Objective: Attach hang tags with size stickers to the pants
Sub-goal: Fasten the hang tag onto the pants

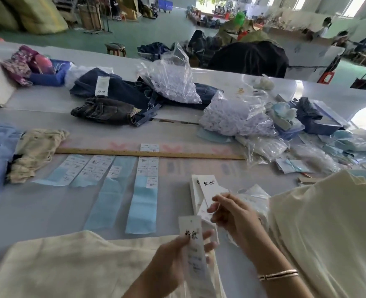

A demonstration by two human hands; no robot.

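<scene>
Big warehouse floor behind, and up front a long grey worktable [38,214] cluttered with stuff. Using the wooden ruler [149,153] lying across the table as the landmark: just on the near side of it sit four blue backing strips [142,203] with white size stickers [148,166] on them, and one more sticker sheet overlaps the ruler itself. Beyond the ruler there's a heap of dark jeans [121,97] and clear bags of fasteners [173,80].

Nearer than the strips, the left hand [177,254] pinches a white hang tag [193,246] between thumb and fingers, held upright over cream pants [70,265] spread on the table. The right hand [231,216], fingers curled, grips another hang tag [210,190] pulled up from a small stack. More cream pants [328,233] are piled to the right of it.
</scene>
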